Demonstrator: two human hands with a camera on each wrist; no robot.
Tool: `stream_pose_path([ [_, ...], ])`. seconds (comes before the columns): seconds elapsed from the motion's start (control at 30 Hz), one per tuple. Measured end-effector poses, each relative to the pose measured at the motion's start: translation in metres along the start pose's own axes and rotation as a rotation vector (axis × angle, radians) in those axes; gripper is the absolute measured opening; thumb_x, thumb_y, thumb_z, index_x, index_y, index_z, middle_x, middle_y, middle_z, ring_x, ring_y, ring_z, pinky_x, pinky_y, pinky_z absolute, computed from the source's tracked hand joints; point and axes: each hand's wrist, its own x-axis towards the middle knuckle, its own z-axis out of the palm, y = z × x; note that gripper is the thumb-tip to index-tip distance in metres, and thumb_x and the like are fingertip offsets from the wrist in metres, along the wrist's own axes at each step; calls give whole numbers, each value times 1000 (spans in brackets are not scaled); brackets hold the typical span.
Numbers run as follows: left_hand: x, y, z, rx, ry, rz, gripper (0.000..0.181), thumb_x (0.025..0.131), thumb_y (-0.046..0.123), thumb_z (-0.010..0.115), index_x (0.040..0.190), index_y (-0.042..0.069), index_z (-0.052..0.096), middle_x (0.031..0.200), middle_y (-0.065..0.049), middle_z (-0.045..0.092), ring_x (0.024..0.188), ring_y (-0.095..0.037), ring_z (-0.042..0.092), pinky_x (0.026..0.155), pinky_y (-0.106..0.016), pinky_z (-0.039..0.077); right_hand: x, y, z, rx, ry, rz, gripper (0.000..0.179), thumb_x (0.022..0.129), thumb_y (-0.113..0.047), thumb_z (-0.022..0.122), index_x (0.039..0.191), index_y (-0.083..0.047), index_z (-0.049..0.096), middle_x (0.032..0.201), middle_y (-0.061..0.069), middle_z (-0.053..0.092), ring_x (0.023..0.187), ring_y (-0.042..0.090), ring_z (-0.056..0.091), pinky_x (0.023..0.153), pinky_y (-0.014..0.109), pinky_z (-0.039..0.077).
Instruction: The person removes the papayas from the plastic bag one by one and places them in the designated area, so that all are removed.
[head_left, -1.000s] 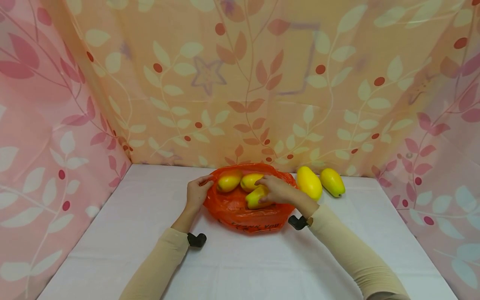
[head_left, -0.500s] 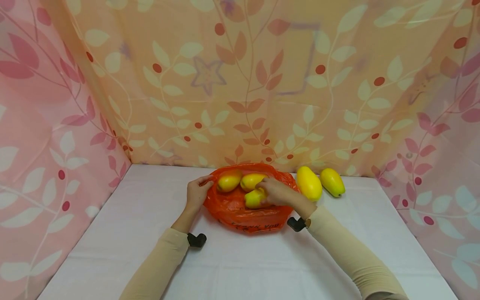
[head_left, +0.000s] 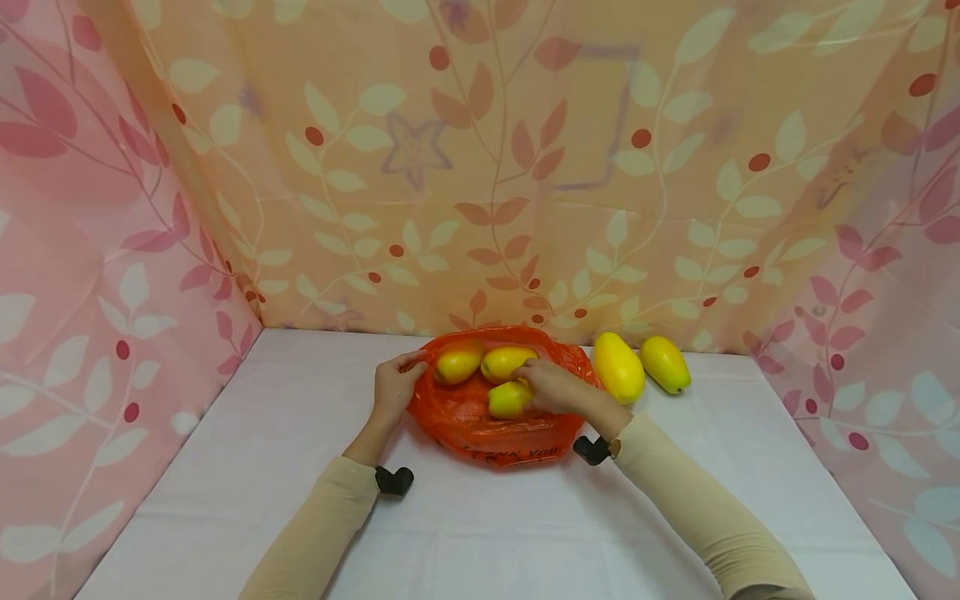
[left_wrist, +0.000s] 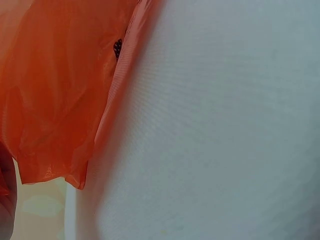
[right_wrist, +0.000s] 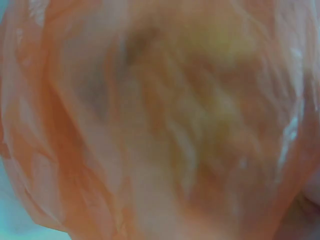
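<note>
An orange-red plastic bag (head_left: 480,433) printed "THANK YOU" lies mouth-up on the table, held spread. At its left rim my left hand (head_left: 393,387) pinches the plastic; part of that hand (left_wrist: 6,200) shows at the edge of the left wrist view. My right hand (head_left: 557,387) reaches into the bag from the right and grips the right end of a yellow-green mango (head_left: 507,401). Two more mangoes lie behind it in the bag, a left mango (head_left: 459,364) and a middle mango (head_left: 504,364). Bag plastic (right_wrist: 150,150) fills most of the right wrist view, blurring the contents.
Right of the bag, on the white tablecloth (head_left: 465,533), lie a large yellow mango (head_left: 618,367) and a smaller yellow-green mango (head_left: 665,364). A leaf-patterned curtain (head_left: 487,167) stands behind the table, and pink patterned cloth (head_left: 90,250) lines the sides.
The right hand has shifted slightly, its fingers drawing toward the mango's right end. That mango has moved a little to the left. The left hand has stayed at the rim.
</note>
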Motion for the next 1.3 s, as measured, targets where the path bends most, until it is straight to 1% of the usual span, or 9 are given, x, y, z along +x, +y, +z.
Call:
stream_pose_path([
  [0.2,-1,2,-1,-5,5,-3,24,89,10,68,112,2,73,116,-19,70,119,-27,59,101,-42,49,0,-1,0,-16,-6,-3,54,82,-17,77,132,-8,59,131,11,58,119,27,53,108,44,43],
  [0.43,-2,-2,-1,11,19,23,24,88,11,70,110,3,74,113,-17,72,112,-24,63,89,-26,52,1,-1,2,-17,-20,-4,54,82,-16,77,132,-8,59,129,11,59,117,26,54,107,43,44],
  [0.63,-2,-4,-1,10,18,27,23,89,11,69,110,4,74,112,-16,72,112,-24,63,91,-26,53,1,-2,2,-11,-30,1,55,82,-17,78,133,-9,58,128,10,59,116,26,54,107,44,44],
  [0.87,-1,-1,0,7,21,23,23,88,11,70,110,4,75,112,-17,72,110,-24,62,76,-12,48,0,-1,1,-21,-22,-8,55,82,-19,78,133,-9,58,130,10,58,118,26,54,108,44,44],
  [0.93,-2,-1,0,9,19,20,23,88,11,70,110,4,75,112,-17,72,110,-23,62,76,-11,47,0,-1,1,-22,-22,-17,55,82,-20,78,133,-9,58,130,10,58,118,26,55,107,44,44],
  [1.0,-2,0,0,8,18,20,24,88,11,70,110,3,74,113,-17,72,111,-24,62,77,-12,48,0,-1,1,-20,-20,-29,56,82,-21,78,132,-8,58,130,11,59,118,27,55,107,45,44],
  [1.1,-3,0,0,9,12,21,24,89,11,69,111,2,74,114,-18,71,114,-26,62,88,-23,52,0,0,1,-13,-16,-46,57,81,-22,79,132,-8,58,130,11,59,119,27,55,108,45,43],
  [1.23,-2,1,0,10,4,28,25,89,10,68,112,1,73,115,-20,70,116,-28,61,100,-42,50,0,0,2,-2,-13,-53,58,81,-24,79,133,-8,58,131,10,59,121,27,54,109,44,42],
  [1.3,-2,1,0,12,3,30,25,89,10,68,112,2,73,115,-19,70,117,-28,61,100,-42,49,1,0,1,1,-13,-52,59,81,-24,80,133,-8,58,132,10,59,122,27,54,109,44,42],
])
